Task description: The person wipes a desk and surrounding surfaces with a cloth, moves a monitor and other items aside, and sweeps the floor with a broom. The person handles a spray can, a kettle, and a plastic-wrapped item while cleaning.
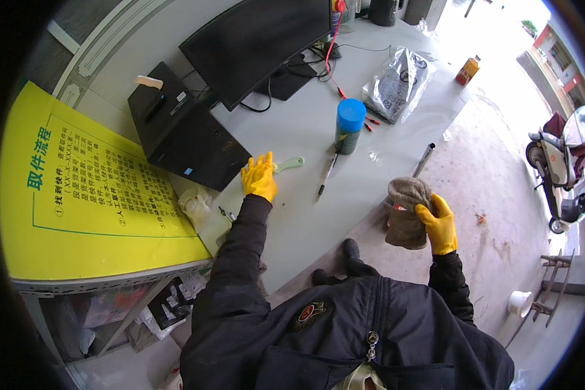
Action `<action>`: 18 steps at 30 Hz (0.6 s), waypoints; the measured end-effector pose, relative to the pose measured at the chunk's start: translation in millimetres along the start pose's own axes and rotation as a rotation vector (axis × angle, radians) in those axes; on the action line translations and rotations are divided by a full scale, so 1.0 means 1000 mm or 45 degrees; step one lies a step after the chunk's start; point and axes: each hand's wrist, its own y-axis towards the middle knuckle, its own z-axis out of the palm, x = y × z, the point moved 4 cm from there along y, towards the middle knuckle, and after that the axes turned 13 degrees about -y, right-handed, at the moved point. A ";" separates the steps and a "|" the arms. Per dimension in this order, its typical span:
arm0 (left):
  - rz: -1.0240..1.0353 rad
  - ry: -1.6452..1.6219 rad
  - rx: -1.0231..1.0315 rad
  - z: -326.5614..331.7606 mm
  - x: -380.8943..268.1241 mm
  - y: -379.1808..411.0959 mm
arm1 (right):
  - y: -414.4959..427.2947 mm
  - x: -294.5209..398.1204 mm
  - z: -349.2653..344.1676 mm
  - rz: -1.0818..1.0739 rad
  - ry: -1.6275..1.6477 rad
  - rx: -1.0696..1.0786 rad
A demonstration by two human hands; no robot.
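Observation:
In a yellow glove, my left hand (pixel 259 177) rests palm down on the grey table (pixel 292 234), fingers spread. A small brush with a pale green handle (pixel 289 163) lies against its fingers, and the glove partly hides the brush's head. My right hand (pixel 438 223), also gloved in yellow, grips a bunched brown-grey cloth (pixel 405 234) beyond the table's right edge. Something red and white shows in a fold of the cloth. Between the hands, a pen (pixel 327 174) lies near a standing canister with a blue lid (pixel 350 127).
A computer tower (pixel 200 141) and a monitor (pixel 263 44) stand behind the left hand. Farther back are a plastic-wrapped package (pixel 399 85), a red cable (pixel 328 58) and an orange drink bottle (pixel 468 70). A metal tube (pixel 424 160) juts at the table's edge. A yellow sign board (pixel 92 195) covers the left side.

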 end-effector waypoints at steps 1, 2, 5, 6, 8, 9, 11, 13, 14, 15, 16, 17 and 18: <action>-0.120 0.009 0.153 0.007 0.001 0.005 | 0.001 0.003 -0.002 -0.002 0.008 0.020; -0.243 0.020 0.305 0.011 0.006 0.008 | 0.000 0.009 -0.006 0.017 -0.054 0.025; -0.387 -0.237 0.415 0.019 -0.006 0.017 | 0.002 0.006 -0.014 0.035 -0.079 0.033; -0.398 -0.402 0.305 0.028 -0.010 0.013 | 0.005 0.004 -0.013 0.014 -0.078 0.063; -0.334 -0.584 0.114 0.038 -0.032 0.003 | 0.012 0.004 -0.005 0.020 -0.055 0.127; -0.302 -0.641 0.137 0.041 -0.060 -0.002 | 0.015 0.004 -0.002 0.031 -0.056 0.152; -0.285 -0.759 0.272 0.035 -0.113 -0.008 | 0.025 0.007 0.009 0.005 -0.008 0.251; -0.404 -0.730 0.417 0.056 -0.121 -0.026 | 0.033 0.030 0.030 -0.087 -0.003 0.377; -0.471 -0.710 0.468 0.064 -0.125 -0.036 | 0.036 0.051 0.041 -0.151 -0.021 0.467; -0.536 -0.693 0.477 0.066 -0.131 -0.041 | 0.041 0.070 0.050 -0.187 -0.049 0.523; -0.602 -0.659 0.487 0.066 -0.131 -0.049 | 0.045 0.084 0.061 -0.222 -0.059 0.585; -0.576 -0.605 0.458 0.063 -0.131 -0.059 | 0.050 0.098 0.075 -0.259 -0.069 0.650; -0.545 -0.554 0.431 0.060 -0.131 -0.069 | 0.057 0.111 0.091 -0.312 -0.049 0.688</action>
